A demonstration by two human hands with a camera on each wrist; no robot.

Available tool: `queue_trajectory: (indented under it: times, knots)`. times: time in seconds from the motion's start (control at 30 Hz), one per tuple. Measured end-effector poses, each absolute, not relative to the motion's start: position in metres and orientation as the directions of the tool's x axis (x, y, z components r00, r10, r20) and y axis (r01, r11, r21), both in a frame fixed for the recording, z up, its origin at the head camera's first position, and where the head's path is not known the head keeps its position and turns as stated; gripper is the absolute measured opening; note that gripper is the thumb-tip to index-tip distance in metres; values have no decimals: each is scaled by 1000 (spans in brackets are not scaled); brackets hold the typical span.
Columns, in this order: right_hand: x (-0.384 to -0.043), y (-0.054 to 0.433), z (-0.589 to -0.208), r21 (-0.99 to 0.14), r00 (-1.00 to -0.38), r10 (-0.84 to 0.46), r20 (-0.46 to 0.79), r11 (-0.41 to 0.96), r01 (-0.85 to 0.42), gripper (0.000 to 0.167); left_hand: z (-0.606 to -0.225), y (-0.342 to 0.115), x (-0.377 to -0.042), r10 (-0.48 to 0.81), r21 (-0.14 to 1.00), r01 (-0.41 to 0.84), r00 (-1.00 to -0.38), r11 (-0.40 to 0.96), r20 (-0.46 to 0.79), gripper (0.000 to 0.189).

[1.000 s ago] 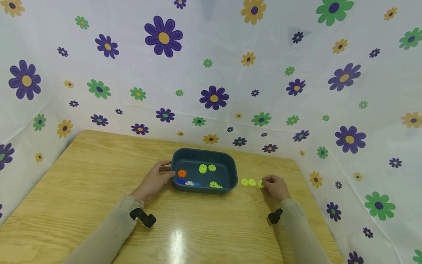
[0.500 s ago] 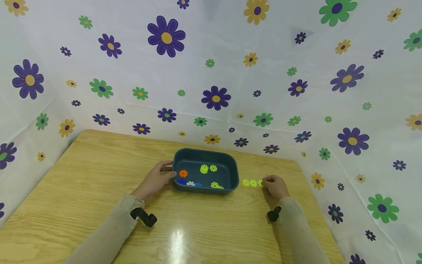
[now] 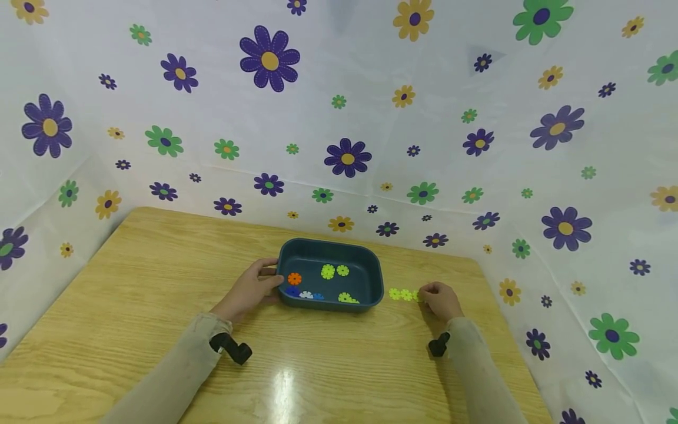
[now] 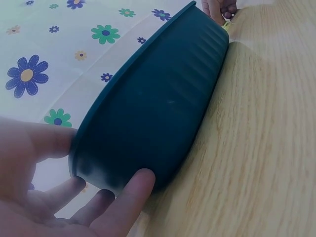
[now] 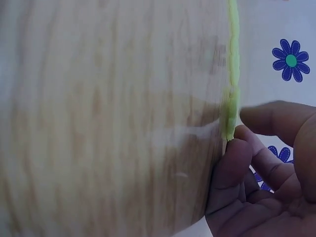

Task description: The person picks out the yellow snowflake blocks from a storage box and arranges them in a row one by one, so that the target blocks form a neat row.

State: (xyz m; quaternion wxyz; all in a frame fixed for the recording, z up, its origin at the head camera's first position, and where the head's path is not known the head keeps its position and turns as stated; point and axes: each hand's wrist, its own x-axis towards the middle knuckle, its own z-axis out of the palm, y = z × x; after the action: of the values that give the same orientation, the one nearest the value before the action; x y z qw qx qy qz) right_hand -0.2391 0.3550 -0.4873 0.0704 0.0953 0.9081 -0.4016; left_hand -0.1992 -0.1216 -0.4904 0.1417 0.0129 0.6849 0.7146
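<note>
My left hand [image 3: 250, 290] holds the left end of a dark teal plastic tray [image 3: 312, 304]. In the left wrist view its thumb and fingers spread along the end wall of the tray [image 4: 153, 103]. Right of the tray, two yellow-green notched discs [image 3: 399, 294], like snowflake building discs, lie flat in a row on the table. My right hand [image 3: 442, 300] pinches another yellow-green disc [image 3: 416, 296] at the row's right end, partly hidden by fingertips. The right wrist view shows the row edge-on, with the near disc [image 5: 231, 116] beside the fingertips.
Inside the tray lie several yellow-green discs [image 3: 328, 271], an orange disc [image 3: 294, 278], a white disc [image 3: 306, 295] and blue discs [image 3: 292, 291]. The wooden table [image 3: 339, 359] meets a white flower-printed curtain [image 3: 307, 118] behind and at both sides.
My right hand has shifted slightly left with its disc, narrowing the gap to the other two until they meet or overlap. The left hand keeps its hold on the tray.
</note>
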Motion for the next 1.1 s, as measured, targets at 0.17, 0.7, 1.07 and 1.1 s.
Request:
queue_trajectory:
  times: [0.17,0.7,1.07,1.1]
  knots:
    - [-239,358,-490,-719,-975,102,-196,661,214,23,-489,-121,-199,213,983,-185,-961,-9,-179,60]
    - [-236,357,-489,-695,-976,119,-182,687,213,21,-489,-121,-199,212,982,-189,-960,1,-185,59]
    - [-235,345,-467,-723,-980,121,-157,662,198,30,-490,-121,-200,208,983,-186,-961,1,-182,59]
    - [-235,342,-463,-718,-983,112,-145,672,182,31,-490,-121,-200,204,982,-188,-961,4,-185,58]
